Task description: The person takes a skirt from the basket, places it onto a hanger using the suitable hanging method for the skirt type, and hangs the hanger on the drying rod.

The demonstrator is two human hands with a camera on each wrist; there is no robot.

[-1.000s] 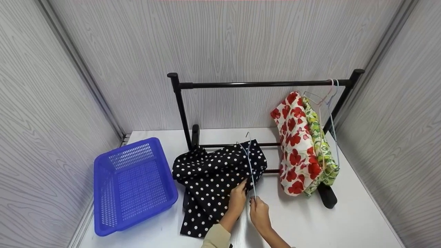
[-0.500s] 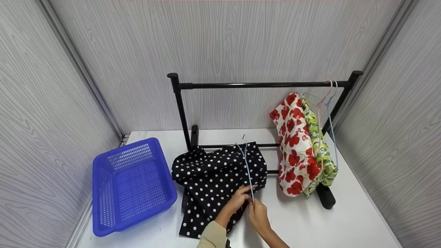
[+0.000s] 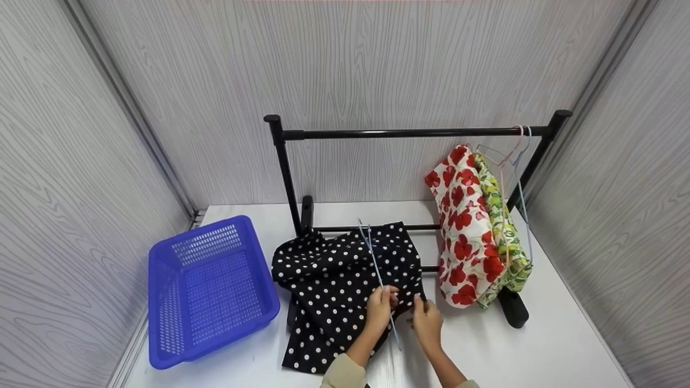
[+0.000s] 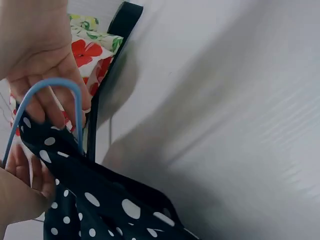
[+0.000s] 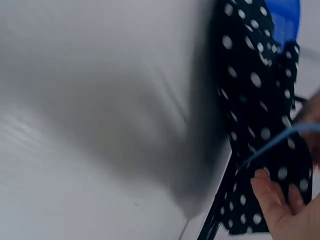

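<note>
A black polka-dot cloth (image 3: 339, 291) lies bunched on the table, over the rack's lower bars; its kind of garment cannot be told. Across it slants a light blue wire hanger (image 3: 373, 256), hook end away from me, with its rounded end (image 4: 55, 82) over the cloth in the left wrist view. My left hand (image 3: 379, 310) grips the hanger partway along. My right hand (image 3: 428, 323) is off the hanger and at the cloth's right edge, its extended fingers (image 5: 270, 192) touching the fabric; whether they pinch it is hard to see.
A black clothes rack (image 3: 399, 133) stands behind. On its right end hang a red-flowered cloth (image 3: 463, 231) and a green-yellow patterned cloth (image 3: 498, 210) on pink and blue hangers. A blue plastic basket (image 3: 161, 302) stands at the left. Wood-grain panels (image 3: 377, 64) enclose the table.
The right hand has let go of the hanger and moved right to the cloth's edge. My left hand has come onto the hanger, whose hook end has swung left.
</note>
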